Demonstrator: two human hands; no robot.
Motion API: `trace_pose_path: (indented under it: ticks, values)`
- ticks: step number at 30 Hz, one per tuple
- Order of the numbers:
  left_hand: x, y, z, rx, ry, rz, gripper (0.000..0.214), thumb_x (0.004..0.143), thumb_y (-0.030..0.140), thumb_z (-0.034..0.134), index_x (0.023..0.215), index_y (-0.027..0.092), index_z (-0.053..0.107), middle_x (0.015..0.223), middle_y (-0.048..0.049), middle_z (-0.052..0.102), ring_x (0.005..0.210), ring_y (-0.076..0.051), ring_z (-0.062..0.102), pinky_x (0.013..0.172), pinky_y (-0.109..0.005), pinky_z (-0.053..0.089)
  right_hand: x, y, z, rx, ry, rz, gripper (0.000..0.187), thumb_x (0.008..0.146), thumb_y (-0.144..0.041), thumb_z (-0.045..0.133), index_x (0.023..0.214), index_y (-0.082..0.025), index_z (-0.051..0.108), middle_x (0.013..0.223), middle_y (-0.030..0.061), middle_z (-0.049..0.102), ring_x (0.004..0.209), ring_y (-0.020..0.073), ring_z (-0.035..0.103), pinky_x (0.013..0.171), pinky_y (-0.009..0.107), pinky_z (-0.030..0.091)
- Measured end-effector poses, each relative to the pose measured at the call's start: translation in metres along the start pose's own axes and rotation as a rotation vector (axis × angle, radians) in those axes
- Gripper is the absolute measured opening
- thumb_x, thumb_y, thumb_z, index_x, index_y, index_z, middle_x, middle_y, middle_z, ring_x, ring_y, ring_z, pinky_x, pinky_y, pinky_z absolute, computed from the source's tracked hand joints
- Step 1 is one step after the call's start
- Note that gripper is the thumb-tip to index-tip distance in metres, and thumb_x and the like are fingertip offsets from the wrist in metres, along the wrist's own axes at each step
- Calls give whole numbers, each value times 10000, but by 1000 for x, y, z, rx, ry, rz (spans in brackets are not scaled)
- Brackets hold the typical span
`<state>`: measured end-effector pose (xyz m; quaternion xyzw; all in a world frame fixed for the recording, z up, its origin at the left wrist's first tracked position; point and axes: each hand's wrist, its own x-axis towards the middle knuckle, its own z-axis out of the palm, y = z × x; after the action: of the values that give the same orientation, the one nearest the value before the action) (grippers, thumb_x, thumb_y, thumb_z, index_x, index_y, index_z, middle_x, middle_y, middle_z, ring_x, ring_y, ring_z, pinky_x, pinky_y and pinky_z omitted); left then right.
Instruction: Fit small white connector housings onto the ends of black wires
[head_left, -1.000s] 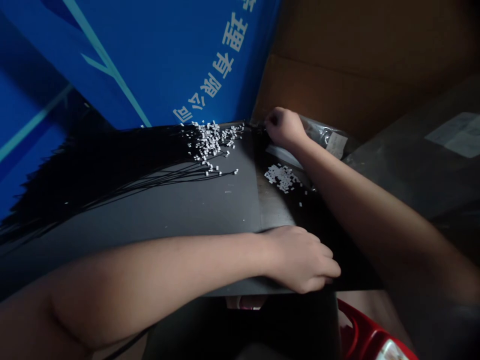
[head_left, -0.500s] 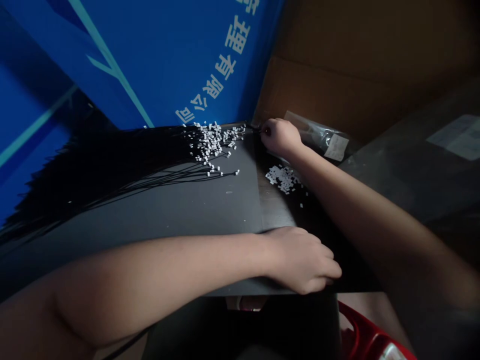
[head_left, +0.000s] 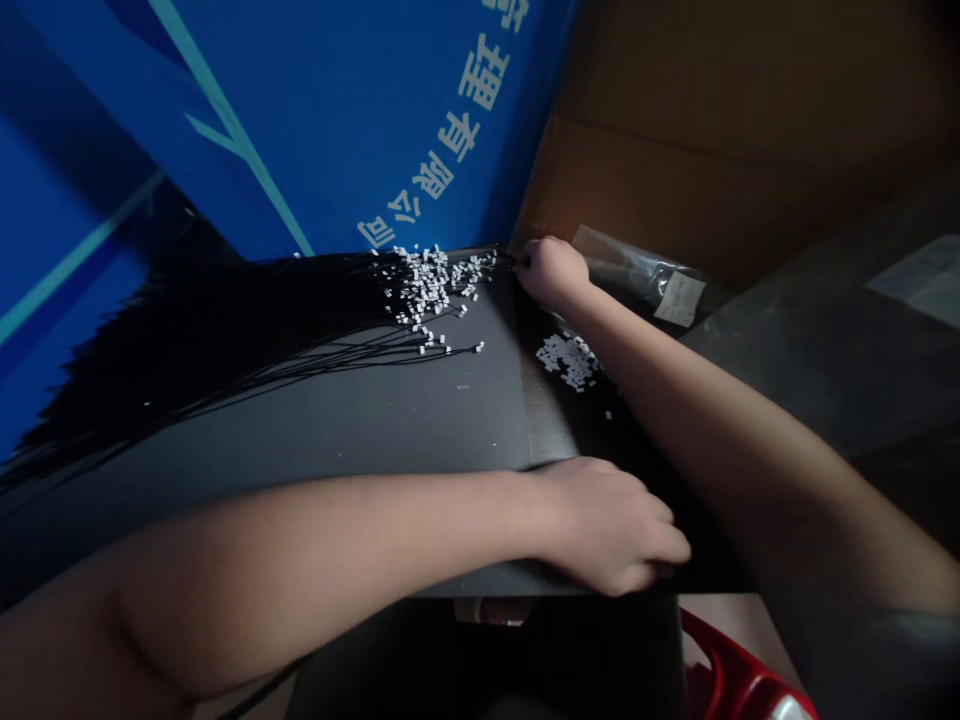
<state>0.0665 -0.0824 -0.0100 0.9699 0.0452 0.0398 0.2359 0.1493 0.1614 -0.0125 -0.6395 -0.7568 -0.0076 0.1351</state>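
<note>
A wide fan of thin black wires (head_left: 225,320) lies across a dark grey board (head_left: 360,420), each wire ending in a small white connector (head_left: 431,285). My right hand (head_left: 546,270) reaches to the far end of the board and is closed in a pinch on wire ends beside those connectors. A loose heap of white connector pieces (head_left: 568,358) lies just right of the board, under my right forearm. My left hand (head_left: 611,525) rests with fingers curled over the board's near right corner; whether anything is in it is hidden.
A blue panel with white characters (head_left: 420,130) stands behind the wires. Brown cardboard (head_left: 712,170) rises at the back right. A clear plastic bag with a label (head_left: 660,285) lies past my right hand. Something red (head_left: 742,685) shows at the bottom right.
My right hand has slid a little left, from beside the plastic bag to the wire ends at the board's far corner. My left hand has stayed put.
</note>
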Motion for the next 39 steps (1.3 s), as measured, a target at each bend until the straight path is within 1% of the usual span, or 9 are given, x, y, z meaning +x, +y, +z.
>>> trace_pose_path:
  ticks: [4,8,12,17,23,27,32,36,39]
  values:
    - [0,-1,4,2,43,8,238,1063,301,564,1080,234,791,1202,-23,834,1080,-271,782,749,-471,552,3,-1,2,41,-13,64,301,989,-170,601,1137,-153,862,1216,203,824,1135,395,758,976,526,619]
    - [0,-1,4,-5,36,9,229,1059,304,573,1097,237,788,1186,-22,833,1083,-267,783,745,-452,548,3,1,4,47,-13,55,322,1028,-190,553,1165,-147,841,1254,216,804,1150,385,747,996,519,608]
    - [0,1,-1,2,-3,-12,281,1073,310,536,1150,241,797,1223,-13,825,1124,-260,777,784,-448,562,4,3,7,60,-31,51,261,1013,-233,627,1146,-162,840,1258,203,798,1162,384,739,1007,513,602]
    - [1,2,-4,-2,-55,-26,336,1079,325,516,1239,235,798,1295,-24,813,1183,-275,766,827,-466,578,8,-1,11,70,-53,112,238,997,-240,662,1144,-186,840,1287,190,800,1173,390,745,1018,526,608]
    - [1,1,-1,-14,-27,-23,322,1071,330,533,1227,240,801,1278,-29,821,1164,-284,774,801,-468,576,10,-2,13,46,-43,121,251,996,-255,650,1147,-170,832,1312,221,791,1184,424,751,1029,582,608]
    - [1,2,-3,-9,-53,-32,370,1076,320,495,1267,231,799,1304,-28,811,1202,-288,763,839,-474,585,10,0,14,58,-36,105,233,978,-275,664,1119,-196,832,1274,205,804,1151,407,749,1002,560,612]
    - [1,3,-7,-5,-80,-40,396,1079,329,478,1301,239,794,1309,-22,808,1226,-281,754,845,-466,587,10,-1,13,56,-50,117,254,962,-212,623,1103,-193,834,1188,198,817,1099,391,753,953,527,619]
    - [2,3,-6,-19,-71,-32,387,1077,333,493,1291,230,798,1303,-29,813,1220,-287,754,849,-471,588,9,-4,12,31,-66,115,259,949,-187,645,1139,-178,820,1272,220,784,1158,417,750,991,544,604]
    - [2,2,-4,-21,-54,-37,365,1076,337,510,1272,235,801,1297,-28,817,1212,-284,758,834,-462,584,7,-5,11,15,-72,120,259,974,-201,641,1169,-166,807,1317,231,762,1202,426,736,1023,557,590]
